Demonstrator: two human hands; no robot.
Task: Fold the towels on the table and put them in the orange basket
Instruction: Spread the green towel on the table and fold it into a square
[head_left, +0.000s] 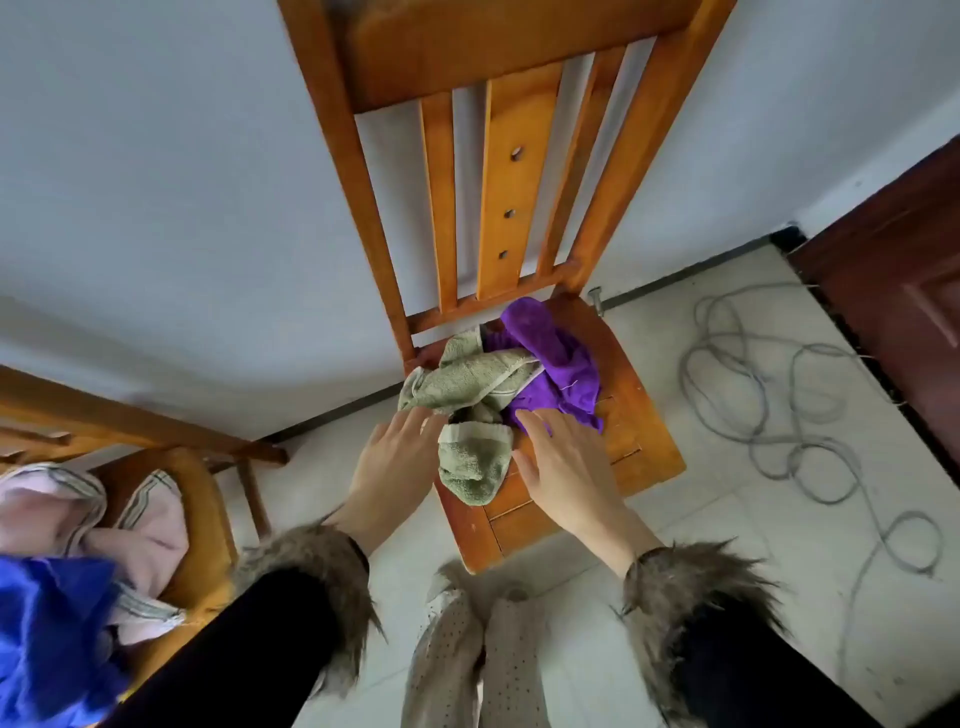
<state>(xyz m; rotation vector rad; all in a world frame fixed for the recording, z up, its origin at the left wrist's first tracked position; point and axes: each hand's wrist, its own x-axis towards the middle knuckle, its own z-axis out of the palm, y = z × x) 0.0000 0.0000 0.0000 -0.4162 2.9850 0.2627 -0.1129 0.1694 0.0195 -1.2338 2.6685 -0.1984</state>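
A crumpled green towel (470, 410) lies heaped on the seat of a wooden chair (639, 431), one end hanging toward the front edge. A purple towel (550, 358) is bunched behind and to the right of it. My left hand (395, 467) hovers at the green towel's left side, fingers spread and touching its edge. My right hand (561, 467) is flat with fingers apart, its tips resting on the purple towel's front edge. Neither hand grips anything. No orange basket shows clearly.
A second wooden chair (197, 499) at the left carries a pink striped towel (145, 525) and a blue cloth (47, 618). A grey cable (800, 415) lies coiled on the tiled floor at the right, near a dark door (904, 291). My slippers (478, 654) stand below the chair.
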